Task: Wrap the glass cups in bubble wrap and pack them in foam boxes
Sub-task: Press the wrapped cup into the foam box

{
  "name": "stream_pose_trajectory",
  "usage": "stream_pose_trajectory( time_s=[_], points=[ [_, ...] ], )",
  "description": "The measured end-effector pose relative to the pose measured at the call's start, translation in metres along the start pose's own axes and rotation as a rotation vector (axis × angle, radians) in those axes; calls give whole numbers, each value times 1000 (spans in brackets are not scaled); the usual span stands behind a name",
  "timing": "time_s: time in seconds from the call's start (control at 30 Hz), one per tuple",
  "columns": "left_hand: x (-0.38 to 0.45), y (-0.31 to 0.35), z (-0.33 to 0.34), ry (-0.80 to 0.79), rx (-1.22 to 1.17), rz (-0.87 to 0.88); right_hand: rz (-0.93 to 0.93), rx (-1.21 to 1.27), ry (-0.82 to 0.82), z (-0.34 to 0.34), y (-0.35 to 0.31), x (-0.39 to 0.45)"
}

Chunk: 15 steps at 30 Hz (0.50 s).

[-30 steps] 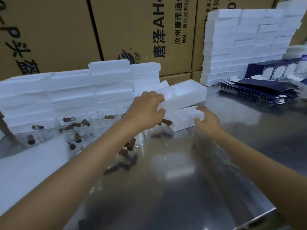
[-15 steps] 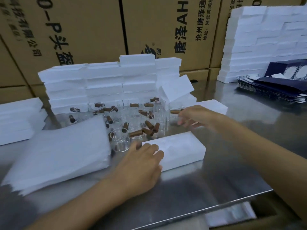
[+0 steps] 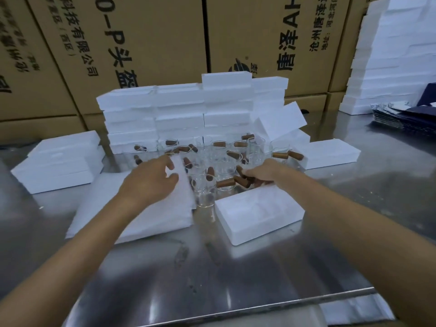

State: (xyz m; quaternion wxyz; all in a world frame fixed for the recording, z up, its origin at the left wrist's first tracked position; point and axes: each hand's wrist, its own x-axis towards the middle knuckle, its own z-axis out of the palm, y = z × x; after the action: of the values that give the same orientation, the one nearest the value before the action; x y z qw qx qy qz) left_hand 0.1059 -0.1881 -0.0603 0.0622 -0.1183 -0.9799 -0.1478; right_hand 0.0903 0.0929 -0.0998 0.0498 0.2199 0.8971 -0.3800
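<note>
Both arms reach forward over a shiny metal table [image 3: 236, 274]. The left hand [image 3: 151, 182] lies on the far end of a stack of white wrap sheets [image 3: 146, 215], its fingers loosely spread and lightly bent, fingertips at the top sheet's far edge; whether it pinches a sheet I cannot tell. The right hand [image 3: 262, 173] is among the glass cups [image 3: 221, 161], its fingers curled around the brown wooden handle [image 3: 243, 181] of one of the nearest cups — the grip itself is partly hidden by the hand. The cups stand upright in a tight cluster at the middle of the table, clear glass with brown handles pointing various ways, between the wrap sheets on the left and the foam pieces on the right. Just in front of the right hand lies an open foam box half [image 3: 259, 213], hollow side up, near the closest cup [image 3: 205, 192] but apart from it. Another foam piece [image 3: 328, 154] lies flat to the right of the cluster. Behind the cups rises a wall of stacked foam boxes [image 3: 188, 114], with one piece leaning tilted at its right end. More foam lies piled at the left [image 3: 59, 164] and in a tall stack at far right [image 3: 391, 57]. Large printed cardboard cartons [image 3: 146, 38] fill the background, and dark blue flat packaging [image 3: 401, 114] sits at the right edge.
</note>
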Motion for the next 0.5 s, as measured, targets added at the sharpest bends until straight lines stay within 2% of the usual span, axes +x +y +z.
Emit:
stream_pose_trajectory(
  time_s=[0.07, 0.13, 0.23, 0.33, 0.43, 0.5],
  points=[
    [13, -14, 5, -127, -83, -83, 33, 88, -5, -3, 0, -1],
    [20, -21, 12, -139, -173, -89, 62, 136, 24, -7, 3, -1],
    [23, -29, 19, -58, -335, -60, 93, 156, 105, -16, 13, -2],
    [20, -34, 15, 30, -486, -41, 42, 84, 154, -28, 22, -4],
    [16, -34, 9, 78, -590, -82, 21, -25, 240, -42, 21, -10],
    [13, -31, 4, 102, -667, -95, -4, 12, 273, -53, 14, -15]
  ],
)
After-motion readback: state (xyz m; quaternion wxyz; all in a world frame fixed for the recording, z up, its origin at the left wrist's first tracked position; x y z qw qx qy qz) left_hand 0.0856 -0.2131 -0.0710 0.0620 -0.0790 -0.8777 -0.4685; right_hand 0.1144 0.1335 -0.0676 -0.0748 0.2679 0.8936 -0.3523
